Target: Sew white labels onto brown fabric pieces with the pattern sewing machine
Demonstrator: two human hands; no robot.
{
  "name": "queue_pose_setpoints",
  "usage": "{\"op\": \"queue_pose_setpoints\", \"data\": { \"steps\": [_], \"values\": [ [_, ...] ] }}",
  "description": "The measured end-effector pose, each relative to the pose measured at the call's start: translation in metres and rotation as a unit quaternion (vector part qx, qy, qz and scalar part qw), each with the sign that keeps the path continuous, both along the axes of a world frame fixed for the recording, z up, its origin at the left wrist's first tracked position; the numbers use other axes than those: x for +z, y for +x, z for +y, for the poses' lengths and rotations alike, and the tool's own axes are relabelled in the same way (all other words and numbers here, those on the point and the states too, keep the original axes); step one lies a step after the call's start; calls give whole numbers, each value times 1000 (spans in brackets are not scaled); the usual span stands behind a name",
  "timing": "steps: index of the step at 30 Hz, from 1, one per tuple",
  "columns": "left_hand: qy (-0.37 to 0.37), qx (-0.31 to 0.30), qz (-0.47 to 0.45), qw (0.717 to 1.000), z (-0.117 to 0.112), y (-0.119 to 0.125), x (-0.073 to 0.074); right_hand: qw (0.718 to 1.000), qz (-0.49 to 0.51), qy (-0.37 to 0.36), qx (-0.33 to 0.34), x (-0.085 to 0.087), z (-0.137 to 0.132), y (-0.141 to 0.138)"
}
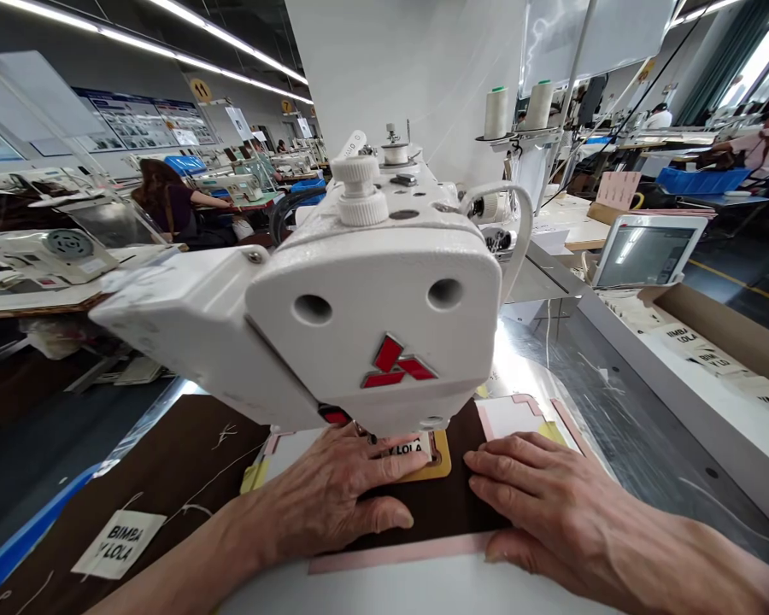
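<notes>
Label [416, 448] touching left hand [324, 483], long axis part-hidden | right hand [544, 478] farther, toward surface's [615, 401] right edge | both grips flat, unpinched

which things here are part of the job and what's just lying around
In the job:
- sewing machine
- brown fabric
- "Y LOLA" label
- yellow frame
- pink-edged white sheet
- boxed labels, probably spares

Apparently just about:
- blue bin at far right
- neighbouring machine at left
- wall boards
</notes>
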State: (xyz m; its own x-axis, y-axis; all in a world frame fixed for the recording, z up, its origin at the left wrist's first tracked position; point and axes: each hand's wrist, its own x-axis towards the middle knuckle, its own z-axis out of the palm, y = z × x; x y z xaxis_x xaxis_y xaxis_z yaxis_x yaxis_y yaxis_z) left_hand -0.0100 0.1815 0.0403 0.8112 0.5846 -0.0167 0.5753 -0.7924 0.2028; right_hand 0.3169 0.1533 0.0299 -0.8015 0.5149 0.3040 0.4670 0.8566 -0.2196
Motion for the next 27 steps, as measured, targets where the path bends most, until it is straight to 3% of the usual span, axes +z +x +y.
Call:
{"op": "queue_pose_setpoints", "data": {
  "steps": [15, 27],
  "values": [
    [-61, -22, 22, 998, 8, -7, 1, 1000, 7, -24, -7, 0, 1, 0],
    [-55, -20, 3, 998, 7, -4, 3, 999, 19, -43, -16, -2, 1, -1]
  ]
}}
